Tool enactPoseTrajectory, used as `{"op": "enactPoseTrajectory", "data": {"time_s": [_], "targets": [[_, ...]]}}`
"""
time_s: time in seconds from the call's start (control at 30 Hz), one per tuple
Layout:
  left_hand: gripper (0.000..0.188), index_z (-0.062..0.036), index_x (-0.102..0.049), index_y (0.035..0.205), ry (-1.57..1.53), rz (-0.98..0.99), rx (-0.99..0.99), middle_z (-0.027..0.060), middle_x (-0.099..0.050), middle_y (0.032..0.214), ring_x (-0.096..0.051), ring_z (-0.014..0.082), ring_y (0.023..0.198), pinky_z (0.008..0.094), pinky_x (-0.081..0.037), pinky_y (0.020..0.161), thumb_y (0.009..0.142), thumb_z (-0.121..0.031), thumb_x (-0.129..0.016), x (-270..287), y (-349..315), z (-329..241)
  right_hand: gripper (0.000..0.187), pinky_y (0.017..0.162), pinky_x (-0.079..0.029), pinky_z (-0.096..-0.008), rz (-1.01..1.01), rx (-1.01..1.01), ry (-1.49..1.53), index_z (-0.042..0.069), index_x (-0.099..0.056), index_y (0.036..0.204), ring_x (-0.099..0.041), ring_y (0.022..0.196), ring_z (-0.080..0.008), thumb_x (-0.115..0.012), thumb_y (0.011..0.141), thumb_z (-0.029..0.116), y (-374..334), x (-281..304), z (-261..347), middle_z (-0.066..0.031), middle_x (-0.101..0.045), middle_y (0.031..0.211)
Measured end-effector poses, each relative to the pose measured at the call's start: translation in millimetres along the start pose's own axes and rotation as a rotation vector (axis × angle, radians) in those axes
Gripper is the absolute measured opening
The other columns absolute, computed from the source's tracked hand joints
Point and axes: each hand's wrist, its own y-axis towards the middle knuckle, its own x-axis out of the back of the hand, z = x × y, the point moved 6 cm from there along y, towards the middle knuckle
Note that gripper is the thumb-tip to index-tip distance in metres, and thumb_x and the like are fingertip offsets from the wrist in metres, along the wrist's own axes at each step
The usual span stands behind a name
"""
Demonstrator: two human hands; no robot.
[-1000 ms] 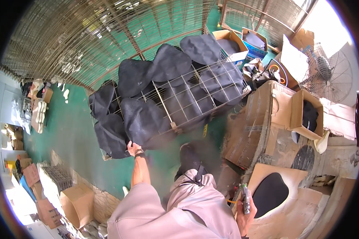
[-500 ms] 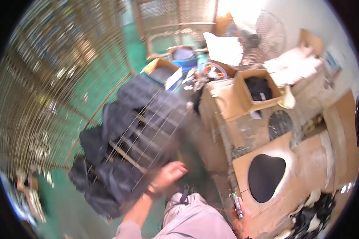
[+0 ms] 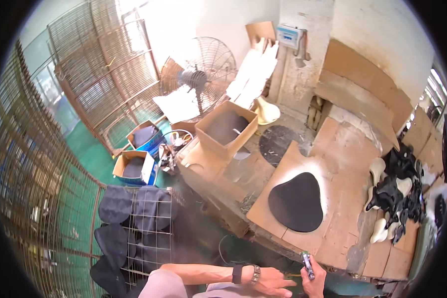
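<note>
My right hand (image 3: 315, 282) is closed round a small silvery spray gun (image 3: 308, 266) with a green end, at the table's near edge. Only its barrel shows; my hand hides the rest. Just left of it, my left hand (image 3: 272, 282) reaches across with fingers stretched out, holding nothing. A watch and a bracelet are on that wrist. Beyond both hands, a rounded, black, saddle-shaped pad (image 3: 297, 202) lies flat on a cardboard sheet (image 3: 264, 211), with whitish residue around its edge.
Black pads (image 3: 115, 243) lie on a wire rack (image 3: 171, 223) at left. A cardboard box (image 3: 227, 141) holding dark pads stands at the table's back, near a large fan (image 3: 198, 74). Black and cream saddle-shaped pieces (image 3: 393, 191) are piled at right. Wire mesh panels (image 3: 104, 64) stand far left.
My view has swung right, from the rack towards the table. My left hand has moved from beside the rack to near my right hand, which keeps hold of the spray gun.
</note>
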Motion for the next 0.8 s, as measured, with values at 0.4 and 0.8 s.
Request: {"op": "enactPoseTrajectory", "data": {"time_s": [0.4,0.8], "targets": [[0.049,-0.0130,-0.061,0.118,0.316,0.124,0.246,0.0166,-0.069,0.093,-0.068,0.0335,0.081,0.0423,-0.052,0.076,0.096,-0.053,-0.043,0.3,37.7,65.4,0.049,0.077,-0.052,-0.0370,-0.180,-0.023,-0.079,-0.002,-0.058,0.126,-0.066,0.085,-0.0361,-0.072,0.080,0.006,-21.1,9.5,-35.2,-0.0213,-0.067,0.100],[0.051,-0.0058,-0.059,0.125,0.008,-0.529,0.835,0.0173,-0.072,0.091,-0.067,0.0361,0.092,0.0440,-0.053,0.082,0.086,-0.039,-0.065,-61.1,-46.9,297.0,0.050,0.073,-0.052,-0.0323,-0.402,-0.085,0.035,-0.001,-0.060,0.127,-0.067,0.078,-0.0281,-0.071,0.078,-0.002,-23.4,51.3,-6.8,-0.0182,-0.069,0.098]]}}
